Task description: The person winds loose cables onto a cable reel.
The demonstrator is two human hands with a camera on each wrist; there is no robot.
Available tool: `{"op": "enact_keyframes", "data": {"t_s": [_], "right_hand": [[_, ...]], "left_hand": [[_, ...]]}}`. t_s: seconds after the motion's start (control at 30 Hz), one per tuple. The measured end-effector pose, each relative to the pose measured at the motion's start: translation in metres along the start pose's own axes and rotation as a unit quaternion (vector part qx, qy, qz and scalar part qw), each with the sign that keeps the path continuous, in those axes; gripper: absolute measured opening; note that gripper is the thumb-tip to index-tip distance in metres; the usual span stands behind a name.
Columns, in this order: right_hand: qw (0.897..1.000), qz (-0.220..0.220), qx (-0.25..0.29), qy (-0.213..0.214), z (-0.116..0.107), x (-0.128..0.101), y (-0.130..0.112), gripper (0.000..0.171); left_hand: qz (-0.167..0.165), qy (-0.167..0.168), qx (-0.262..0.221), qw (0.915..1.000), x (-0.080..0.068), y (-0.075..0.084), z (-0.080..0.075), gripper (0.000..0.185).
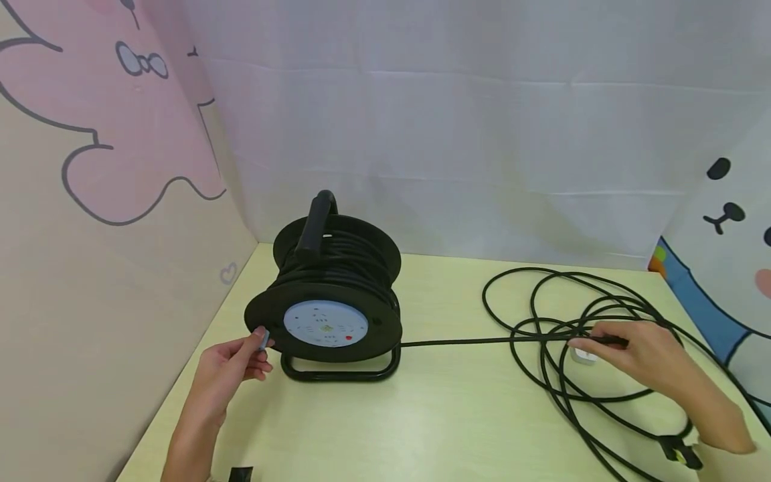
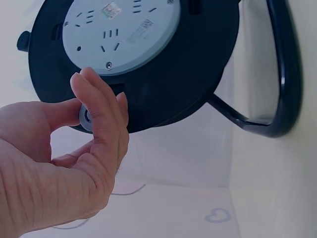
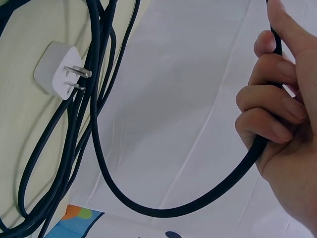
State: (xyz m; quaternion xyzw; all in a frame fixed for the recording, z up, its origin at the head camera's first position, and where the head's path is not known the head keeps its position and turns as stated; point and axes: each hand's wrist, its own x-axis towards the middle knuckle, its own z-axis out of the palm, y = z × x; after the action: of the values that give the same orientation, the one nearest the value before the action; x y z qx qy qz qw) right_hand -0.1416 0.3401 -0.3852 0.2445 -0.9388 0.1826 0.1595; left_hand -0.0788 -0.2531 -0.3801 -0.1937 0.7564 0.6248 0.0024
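Observation:
A black cable reel (image 1: 337, 264) stands on the table at left of centre, with a pale round socket panel (image 1: 325, 324) on its front disc. My left hand (image 1: 231, 361) is at the disc's lower left edge and pinches a small grey knob (image 2: 85, 118) between thumb and fingers. Over on the right, my right hand (image 1: 644, 351) grips the black cable (image 1: 458, 342), its fingers curled round it in the right wrist view. From that hand the cable runs nearly straight to the reel's right side. Below the hand, the cable hangs in a bend (image 3: 163, 212).
Loose loops of cable (image 1: 560, 395) spread over the table's right side. Among them lies a white plug (image 3: 55, 69) with metal prongs. A black connector (image 1: 680, 450) sits near the right sleeve. The reel has a black handle (image 1: 313, 231) and tubular stand (image 1: 343, 377). Walls enclose the table.

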Motion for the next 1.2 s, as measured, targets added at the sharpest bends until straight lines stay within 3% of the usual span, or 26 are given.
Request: {"op": "enact_keyframes", "data": {"t_s": [0.23, 0.5, 0.8, 1.0, 1.2], "right_hand": [[1.0, 0.028, 0.0, -0.004, -0.001, -0.006, 0.004, 0.031], [0.997, 0.067, 0.028, -0.038, -0.003, -0.009, 0.002, 0.028], [0.996, 0.066, 0.04, -0.043, 0.001, -0.009, 0.003, 0.03], [0.997, 0.056, 0.043, -0.035, 0.001, -0.009, 0.004, 0.032], [0.995, 0.078, 0.047, -0.038, -0.001, -0.008, 0.005, 0.029]], "left_hand": [[0.031, 0.009, -0.021, 0.9993, -0.002, 0.017, -0.001, 0.047], [0.051, 0.014, -0.036, 0.9979, -0.009, 0.037, 0.005, 0.046], [0.071, 0.016, -0.038, 0.9966, -0.017, 0.057, 0.019, 0.051], [0.091, 0.011, -0.03, 0.9953, -0.021, 0.064, 0.025, 0.049], [0.101, 0.008, -0.027, 0.9945, -0.022, 0.066, 0.026, 0.048]]}}
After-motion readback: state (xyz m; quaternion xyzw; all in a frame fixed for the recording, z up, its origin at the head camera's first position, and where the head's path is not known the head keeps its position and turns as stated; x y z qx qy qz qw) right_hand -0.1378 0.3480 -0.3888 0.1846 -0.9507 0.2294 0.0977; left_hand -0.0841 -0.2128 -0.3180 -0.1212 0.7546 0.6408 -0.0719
